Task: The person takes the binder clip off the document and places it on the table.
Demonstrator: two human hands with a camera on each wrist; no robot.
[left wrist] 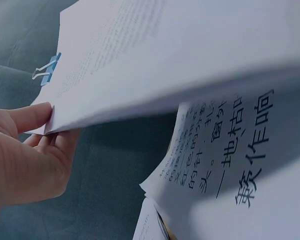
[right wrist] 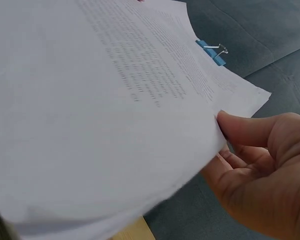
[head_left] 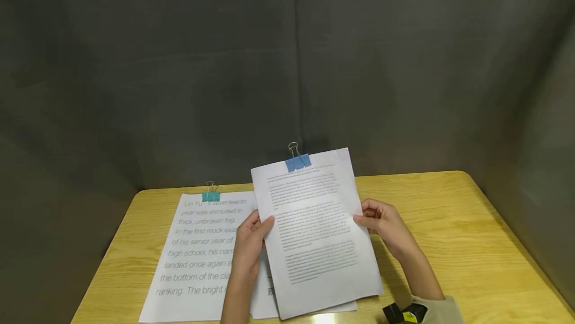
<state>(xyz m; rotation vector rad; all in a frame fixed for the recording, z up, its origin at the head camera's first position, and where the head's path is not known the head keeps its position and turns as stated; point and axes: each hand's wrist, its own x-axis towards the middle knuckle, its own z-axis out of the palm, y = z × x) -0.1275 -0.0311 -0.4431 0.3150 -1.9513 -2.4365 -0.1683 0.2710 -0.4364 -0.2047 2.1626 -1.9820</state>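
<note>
The clipped sheaf of small-print paper (head_left: 321, 244) was up in the air above the table (head_left: 458, 234), tilted a little, its printed face turned toward me. A blue binder clip (head_left: 298, 162) sat on its far edge, with its wire handles sticking out beyond the paper. My left hand (head_left: 248, 244) pinched the left edge, thumb on the printed side and fingers bent underneath. My right hand (head_left: 387, 224) had the opposite edge in the same kind of pinch, the thumb on top and the other fingers curled behind; neither hand was spread wide. From the right wrist, I could see the near edge of the sheaf bowing slightly, with several layers showing. Below it, partly covered, lay a sheet with large Chinese characters (left wrist: 240, 150), apart from the sheaf and partly in shadow. To the left of that was a page of large English print (head_left: 197, 249) beginning "Lin Yu", a green binder clip (head_left: 211, 196) on its far edge; my left arm crossed in front of some of its line ends. A black band (head_left: 404, 313) with a yellow patch showed near my beige right sleeve (head_left: 442, 310). Behind the wooden tabletop hung a dark grey cloth (head_left: 179, 89).
</note>
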